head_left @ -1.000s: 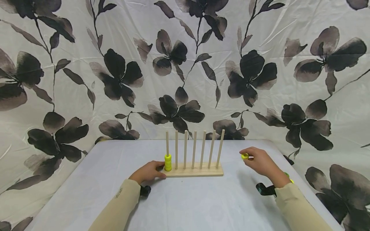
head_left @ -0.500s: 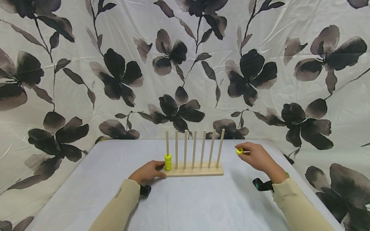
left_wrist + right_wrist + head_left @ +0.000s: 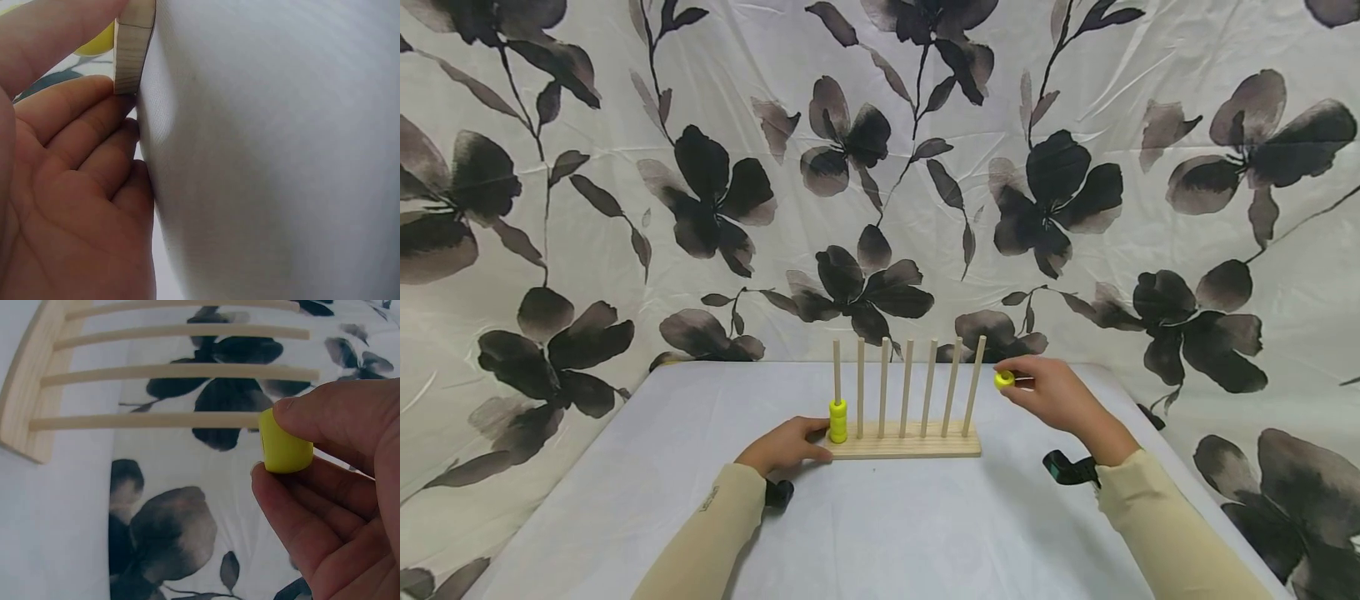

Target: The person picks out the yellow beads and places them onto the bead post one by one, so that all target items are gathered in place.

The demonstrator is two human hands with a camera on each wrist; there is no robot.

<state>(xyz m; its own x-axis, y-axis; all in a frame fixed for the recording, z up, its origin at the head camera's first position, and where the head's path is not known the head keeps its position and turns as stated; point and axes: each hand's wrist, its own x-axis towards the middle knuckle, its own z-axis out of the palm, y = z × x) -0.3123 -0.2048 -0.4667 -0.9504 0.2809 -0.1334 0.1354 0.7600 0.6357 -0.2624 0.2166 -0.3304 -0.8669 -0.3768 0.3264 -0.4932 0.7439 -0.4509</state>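
A pale wooden peg rack with several upright pegs stands on the table. Yellow beads are stacked on its leftmost peg. My left hand holds the rack's left end; in the left wrist view the thumb and fingertips lie against the end of the base. Between thumb and fingers my right hand pinches another yellow bead, raised just right of the rightmost peg's top. In the right wrist view this bead overlaps the tip of the nearest peg.
White cloth covers the table. A floral curtain hangs behind its back edge. Each wrist wears a black camera, one at the left cuff and one at the right.
My right hand has moved left and up with the yellow bead, closer to the rack's right end. The left hand stays on the base. Green and yellow bits by the right forearm are now hidden.
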